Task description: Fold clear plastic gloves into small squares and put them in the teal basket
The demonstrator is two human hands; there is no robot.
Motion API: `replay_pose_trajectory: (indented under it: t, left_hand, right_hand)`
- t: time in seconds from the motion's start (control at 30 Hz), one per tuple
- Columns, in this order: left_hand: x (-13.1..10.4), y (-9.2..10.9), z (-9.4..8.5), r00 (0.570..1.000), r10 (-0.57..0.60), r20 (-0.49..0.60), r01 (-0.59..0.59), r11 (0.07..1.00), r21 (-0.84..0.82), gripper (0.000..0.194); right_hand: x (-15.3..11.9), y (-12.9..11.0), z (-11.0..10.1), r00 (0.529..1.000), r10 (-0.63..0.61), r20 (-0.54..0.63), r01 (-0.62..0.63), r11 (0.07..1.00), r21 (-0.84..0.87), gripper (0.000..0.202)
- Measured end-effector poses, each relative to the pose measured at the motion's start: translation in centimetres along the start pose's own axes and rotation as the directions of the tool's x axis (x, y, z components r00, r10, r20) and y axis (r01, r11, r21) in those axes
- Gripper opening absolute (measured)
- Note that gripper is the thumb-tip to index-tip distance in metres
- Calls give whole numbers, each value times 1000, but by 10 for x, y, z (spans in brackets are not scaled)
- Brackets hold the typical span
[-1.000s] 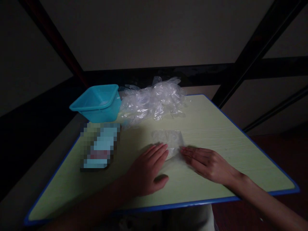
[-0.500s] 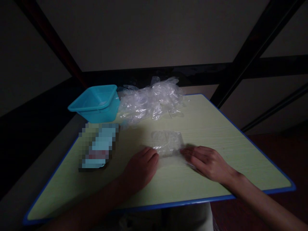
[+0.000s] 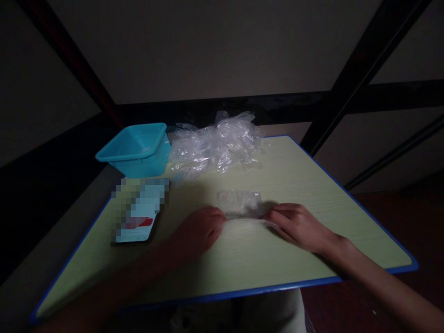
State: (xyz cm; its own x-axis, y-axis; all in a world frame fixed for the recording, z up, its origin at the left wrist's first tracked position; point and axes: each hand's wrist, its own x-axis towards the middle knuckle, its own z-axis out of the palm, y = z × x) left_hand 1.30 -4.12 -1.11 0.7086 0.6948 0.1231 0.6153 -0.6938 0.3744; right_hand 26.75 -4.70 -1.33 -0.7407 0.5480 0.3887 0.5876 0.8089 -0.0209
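Observation:
A thin, clear piece of plastic (image 3: 240, 202), which looks like a disposable glove folded into a rough rectangle, lies flat on the table in front of me. My left hand (image 3: 204, 229) pinches its near left corner, fingers closed. At the near right corner my right hand (image 3: 293, 225) is closed on the same plastic. Between the two hands the near edge is lifted and drawn out in a narrow strip. Behind it sits a loose heap of clear disposable plastic gloves (image 3: 222, 143), crumpled together.
A turquoise plastic basin (image 3: 138, 159) stands at the back left of the pale table (image 3: 312, 194), which has a blue edge. In front of the basin lies a phone (image 3: 147, 208) with a lit, partly blurred screen. A wall rises behind the table.
The near edge of the plastic has been raised and now shows as a strip between my hands. Both hands stay at the corners, fingertips slightly shifted. The view has moved slightly.

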Motion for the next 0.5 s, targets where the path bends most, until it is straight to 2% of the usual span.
replay_pose_trajectory:
  t: [0.1,0.17,0.27,0.4,0.5]
  left_hand:
    - [14,-2,-14,987,-134,91,144,983,-111,22]
    - [23,-6,-21,955,-223,196,263,941,-211,26]
    - [36,-16,-28,924,-207,322,312,894,-320,25]
    - [50,-30,-29,895,-154,418,342,838,-425,23]
    - [56,-36,-26,888,-181,423,381,806,-454,23]
  right_hand:
    - [10,8,-7,986,127,106,-146,968,205,38]
    - [19,13,-11,958,211,196,-269,896,353,34]
    - [29,22,-11,912,274,305,-402,742,536,33]
    - [36,33,-3,858,302,415,-514,523,680,33]
    - [39,37,3,824,337,455,-566,471,677,32]
